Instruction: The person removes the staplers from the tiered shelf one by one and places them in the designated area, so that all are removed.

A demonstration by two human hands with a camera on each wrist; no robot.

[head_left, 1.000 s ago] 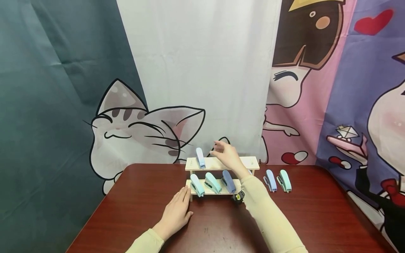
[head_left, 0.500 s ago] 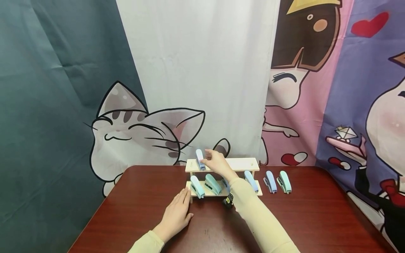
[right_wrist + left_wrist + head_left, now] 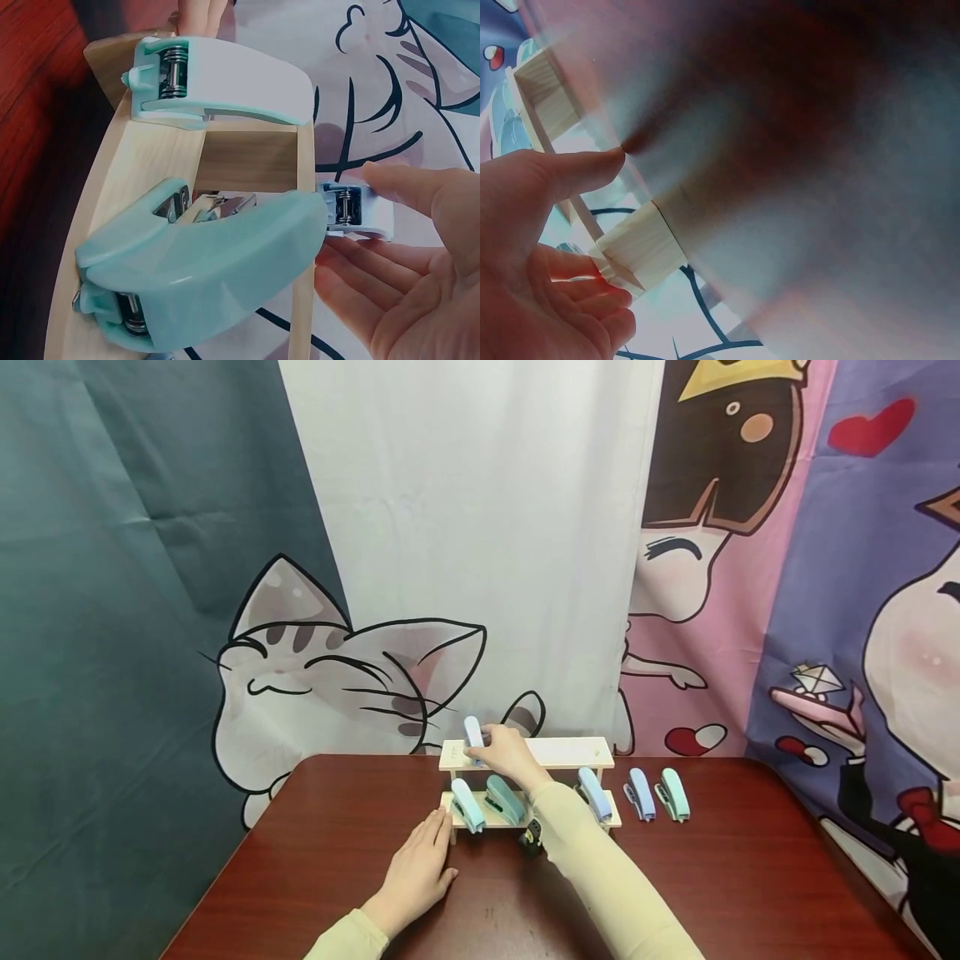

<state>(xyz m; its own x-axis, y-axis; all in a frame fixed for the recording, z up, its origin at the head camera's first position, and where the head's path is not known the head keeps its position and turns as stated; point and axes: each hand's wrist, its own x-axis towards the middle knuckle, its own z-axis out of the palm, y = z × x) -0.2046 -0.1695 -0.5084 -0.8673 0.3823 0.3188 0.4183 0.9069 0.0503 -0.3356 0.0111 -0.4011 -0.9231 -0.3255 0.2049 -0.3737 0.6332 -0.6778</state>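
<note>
A light blue stapler [image 3: 472, 732] stands at the left end of the upper shelf of a two-tier wooden rack [image 3: 570, 752]. My right hand [image 3: 512, 753] holds it, thumb on one side and fingers on the other, as the right wrist view shows around the stapler's end [image 3: 349, 207]. Flat and straight-fingered, my left hand [image 3: 414, 865] rests against the left end of the lower shelf. On that lower shelf are a pale aqua stapler [image 3: 468, 806], a teal stapler [image 3: 506, 800] tilted sideways, and a blue stapler [image 3: 595, 794] at the right.
Right of the rack, a blue stapler [image 3: 641, 794] and a mint stapler [image 3: 673, 794] stand on the red-brown table [image 3: 300, 843]. My right forearm covers part of the lower shelf. A printed curtain [image 3: 487, 527] hangs close behind the table.
My right hand has moved left and down from above the upper shelf to the light blue stapler and grips it. My forearm now covers the darker blue stapler. The left hand stays put.
</note>
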